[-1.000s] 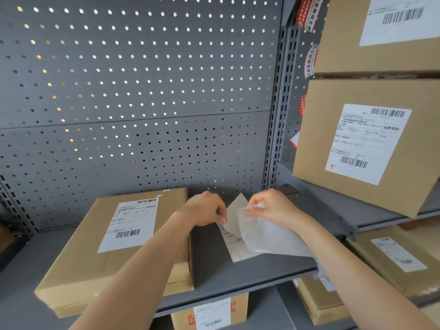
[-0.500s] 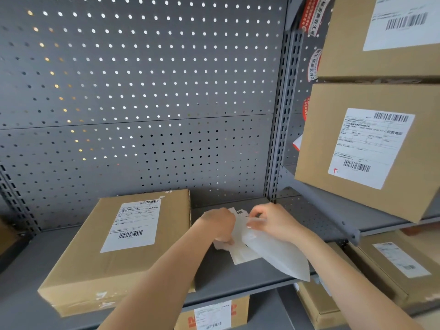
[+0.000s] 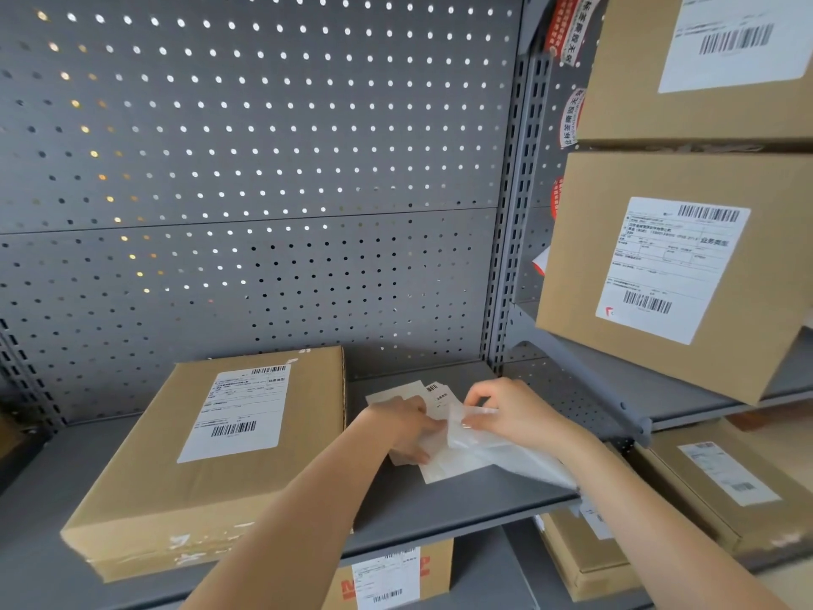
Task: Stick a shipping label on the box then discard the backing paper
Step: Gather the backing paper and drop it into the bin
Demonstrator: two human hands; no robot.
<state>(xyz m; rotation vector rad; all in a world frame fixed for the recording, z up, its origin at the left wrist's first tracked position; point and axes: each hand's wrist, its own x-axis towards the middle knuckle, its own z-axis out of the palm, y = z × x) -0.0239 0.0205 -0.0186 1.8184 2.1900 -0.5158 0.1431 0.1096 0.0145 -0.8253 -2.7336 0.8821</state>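
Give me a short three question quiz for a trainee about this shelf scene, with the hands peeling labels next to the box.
1. True or false: the cardboard box on the grey shelf already carries a shipping label.
2. Which hand pinches the translucent backing paper? A) the left hand B) the right hand C) neither hand
3. Fill the gap: the left hand rests on the loose labels, which lie to the ____ of the cardboard box.

Key
1. True: a white label with barcodes is on its top face.
2. B: the right hand pinches the sheet's upper edge.
3. Right, directly on the grey shelf.
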